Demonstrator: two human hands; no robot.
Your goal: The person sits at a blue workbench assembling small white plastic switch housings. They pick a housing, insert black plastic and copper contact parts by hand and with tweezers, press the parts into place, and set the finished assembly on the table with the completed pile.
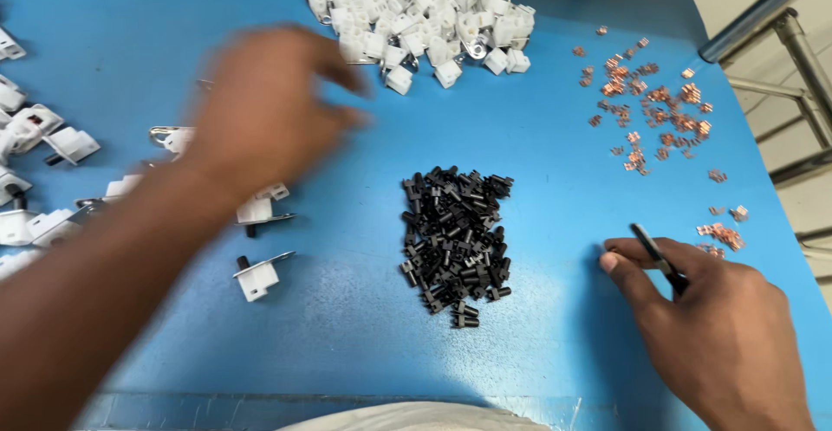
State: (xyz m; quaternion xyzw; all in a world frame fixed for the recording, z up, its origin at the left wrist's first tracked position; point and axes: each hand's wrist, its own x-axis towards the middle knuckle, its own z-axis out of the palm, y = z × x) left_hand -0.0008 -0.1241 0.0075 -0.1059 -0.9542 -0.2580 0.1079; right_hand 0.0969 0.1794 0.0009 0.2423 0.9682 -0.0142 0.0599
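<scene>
Head view: the left hand (pixel 264 115) is stretched out over the blue table (pixel 555 162), blurred, fingers loosely spread and pointing toward the heap of white plastic housings (pixel 416 11) at the far edge. Whether it holds anything, I cannot tell through the blur. Beneath and around its wrist lie assembled white pieces with metal tabs (pixel 257 277), scattered singly along the left side. The right hand (pixel 711 327) rests low on the table at the right, thumb and fingers pinched on thin black tweezers (pixel 659 258). Between the two hands sits a dense pile of small black plungers (pixel 455 240). Far right, copper contacts (pixel 659 110) lie strewn loose. No bins or trays here: every part lies straight on the blue surface.
</scene>
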